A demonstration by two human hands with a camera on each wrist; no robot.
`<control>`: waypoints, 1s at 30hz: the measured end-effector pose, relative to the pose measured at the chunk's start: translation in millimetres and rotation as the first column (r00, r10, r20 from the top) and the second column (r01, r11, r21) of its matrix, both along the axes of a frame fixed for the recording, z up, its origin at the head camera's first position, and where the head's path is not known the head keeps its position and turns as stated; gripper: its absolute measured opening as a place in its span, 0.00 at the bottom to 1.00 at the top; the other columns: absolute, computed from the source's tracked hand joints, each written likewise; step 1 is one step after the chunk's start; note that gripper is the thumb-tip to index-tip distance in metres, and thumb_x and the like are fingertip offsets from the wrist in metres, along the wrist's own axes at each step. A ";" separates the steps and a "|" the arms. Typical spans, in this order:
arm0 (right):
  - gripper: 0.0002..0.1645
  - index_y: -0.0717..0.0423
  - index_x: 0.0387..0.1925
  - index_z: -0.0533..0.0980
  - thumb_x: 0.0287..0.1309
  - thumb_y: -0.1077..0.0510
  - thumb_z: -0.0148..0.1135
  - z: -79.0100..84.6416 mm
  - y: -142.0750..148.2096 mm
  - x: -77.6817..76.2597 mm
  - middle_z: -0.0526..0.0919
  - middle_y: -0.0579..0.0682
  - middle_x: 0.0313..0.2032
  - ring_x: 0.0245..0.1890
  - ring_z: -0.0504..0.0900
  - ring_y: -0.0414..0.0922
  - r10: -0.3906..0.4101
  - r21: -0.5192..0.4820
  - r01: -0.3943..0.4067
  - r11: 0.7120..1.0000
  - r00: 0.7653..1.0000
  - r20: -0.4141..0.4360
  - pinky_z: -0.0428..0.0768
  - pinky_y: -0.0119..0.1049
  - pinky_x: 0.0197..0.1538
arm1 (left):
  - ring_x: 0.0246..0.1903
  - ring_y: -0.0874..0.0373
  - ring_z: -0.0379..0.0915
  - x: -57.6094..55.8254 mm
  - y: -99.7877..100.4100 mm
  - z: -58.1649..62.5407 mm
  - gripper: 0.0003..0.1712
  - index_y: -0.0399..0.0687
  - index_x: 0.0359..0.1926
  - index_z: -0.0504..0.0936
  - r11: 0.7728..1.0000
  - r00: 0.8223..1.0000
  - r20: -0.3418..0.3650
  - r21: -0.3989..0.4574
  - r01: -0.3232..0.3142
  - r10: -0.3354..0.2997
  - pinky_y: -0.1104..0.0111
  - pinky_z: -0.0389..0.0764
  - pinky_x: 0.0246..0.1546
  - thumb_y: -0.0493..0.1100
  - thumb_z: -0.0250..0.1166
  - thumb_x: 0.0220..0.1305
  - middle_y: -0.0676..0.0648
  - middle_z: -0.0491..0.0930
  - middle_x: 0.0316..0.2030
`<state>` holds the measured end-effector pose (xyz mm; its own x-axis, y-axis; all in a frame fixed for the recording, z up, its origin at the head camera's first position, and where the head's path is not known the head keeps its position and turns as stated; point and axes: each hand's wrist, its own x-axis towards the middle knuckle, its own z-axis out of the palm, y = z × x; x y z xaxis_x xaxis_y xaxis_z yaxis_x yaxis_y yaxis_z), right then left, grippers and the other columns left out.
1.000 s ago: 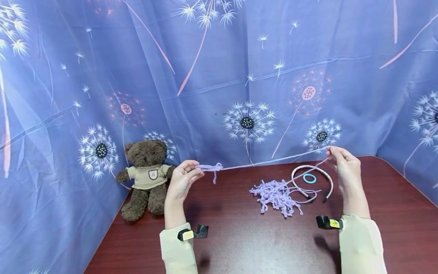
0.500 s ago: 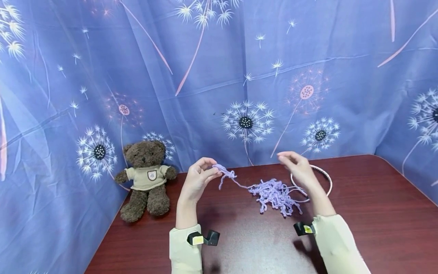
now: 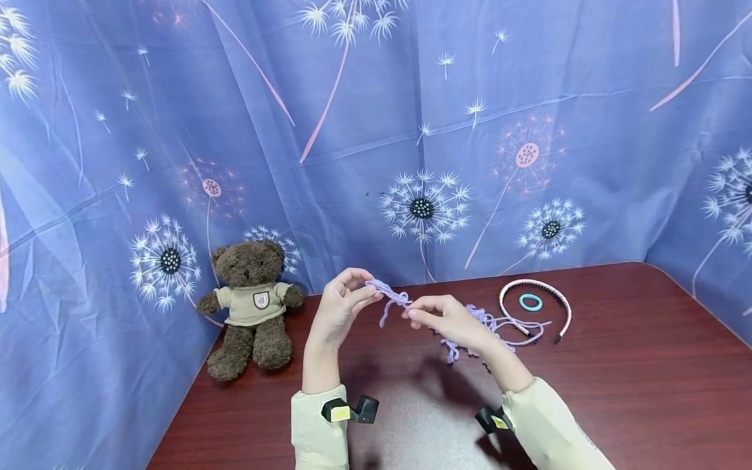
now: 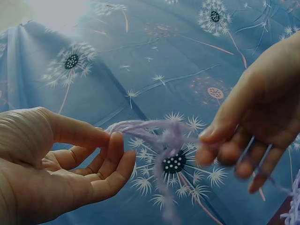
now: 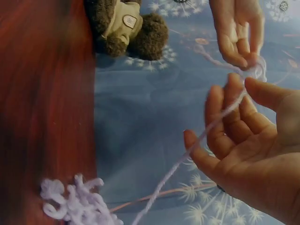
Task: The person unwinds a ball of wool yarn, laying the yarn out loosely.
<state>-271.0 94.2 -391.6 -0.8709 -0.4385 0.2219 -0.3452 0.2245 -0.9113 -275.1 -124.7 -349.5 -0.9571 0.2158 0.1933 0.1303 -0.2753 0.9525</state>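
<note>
Above the table, my left hand pinches a looped piece of lilac yarn between thumb and forefinger. The loops meet in a knot, and a short tail hangs from it in the left wrist view. Just right of the knot, my right hand pinches the yarn with thumb and fingertips. From there a single strand runs across its fingers and down, seen in the right wrist view. A tangled pile of lilac yarn lies on the table, partly hidden behind the right hand and forearm.
A brown teddy bear in a beige shirt sits at the table's left edge. A white headband and a turquoise ring lie at the back right of the table. A blue dandelion-print cloth hangs behind.
My right hand let go of the drawn-out strand at the right, came back left and now pinches yarn beside the knot. My left hand shifted slightly right, still holding the loops.
</note>
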 end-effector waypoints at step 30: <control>0.20 0.70 0.50 0.76 0.70 0.55 0.54 21.0 47.1 -5.1 0.78 0.36 0.25 0.30 0.78 0.34 -0.235 -0.110 0.240 0.964 0.970 0.061 0.78 0.29 0.36 | 0.32 0.61 0.79 0.3 -16.9 1.9 0.16 0.50 0.37 0.77 1.000 1.000 0.001 -0.007 0.002 -0.002 0.72 0.83 0.43 0.24 0.56 0.62 0.53 0.79 0.32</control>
<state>-276.0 141.4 -370.6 -0.9575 -0.1915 0.2156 -0.2512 0.1870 -0.9497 -274.8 -141.6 -347.6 -0.9570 0.2186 0.1907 0.1288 -0.2688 0.9545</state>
